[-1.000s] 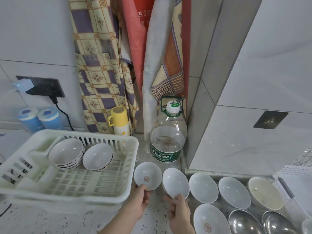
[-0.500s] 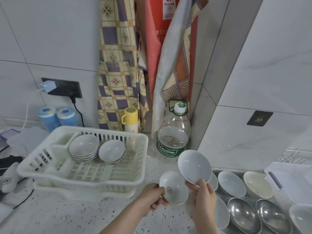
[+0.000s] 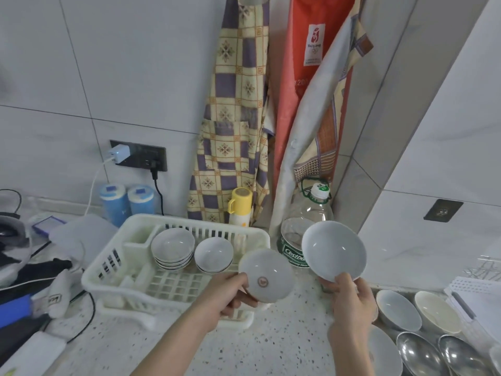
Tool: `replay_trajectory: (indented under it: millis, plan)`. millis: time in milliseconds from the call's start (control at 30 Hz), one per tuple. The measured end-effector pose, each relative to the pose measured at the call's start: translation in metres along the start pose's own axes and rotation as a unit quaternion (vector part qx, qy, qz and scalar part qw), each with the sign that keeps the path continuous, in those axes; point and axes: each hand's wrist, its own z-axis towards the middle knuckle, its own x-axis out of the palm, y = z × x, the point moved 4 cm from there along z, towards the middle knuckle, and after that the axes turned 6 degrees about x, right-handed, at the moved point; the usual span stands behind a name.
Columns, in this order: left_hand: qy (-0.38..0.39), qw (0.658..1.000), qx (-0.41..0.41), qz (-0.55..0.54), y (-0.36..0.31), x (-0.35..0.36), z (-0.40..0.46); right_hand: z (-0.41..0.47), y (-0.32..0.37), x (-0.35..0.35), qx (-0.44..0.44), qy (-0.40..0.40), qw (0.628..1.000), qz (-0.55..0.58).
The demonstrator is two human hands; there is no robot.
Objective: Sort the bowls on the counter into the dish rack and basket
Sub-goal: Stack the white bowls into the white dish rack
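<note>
My left hand [image 3: 230, 293] and its marked bowl [image 3: 266, 275] hang at the near right corner of the dish rack [image 3: 113, 270]. Inside the rack, the front grid floor [image 3: 173, 284] lies bare; a stack of bowls [image 3: 172, 248] and a single bowl [image 3: 213, 254] fill the back. My right hand [image 3: 352, 302] lifts a plain bowl [image 3: 334, 251] just before the water bottle [image 3: 303, 226]. Open speckled desk [image 3: 284, 337] lies between my arms. Bowls on the desk [image 3: 398, 309] crowd the right; cables and clutter [image 3: 40, 289] crowd the left.
</note>
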Motion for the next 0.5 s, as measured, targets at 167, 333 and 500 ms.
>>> replay_trajectory:
  millis: [167, 333, 500]
  plan:
    - [-0.037, 0.999, -0.001, -0.016, 0.002, -0.058, -0.007, -0.017, -0.02, 0.036, 0.024, 0.025, 0.999, -0.034]
    - [-0.048, 0.998, 0.011, -0.025, 0.002, -0.107, -0.01, -0.032, -0.04, 0.067, 0.033, 0.051, 0.995, -0.084]
    - [-0.109, 0.992, 0.035, -0.059, 0.005, -0.157, -0.008, -0.039, -0.067, 0.099, 0.047, 0.093, 0.983, -0.149]
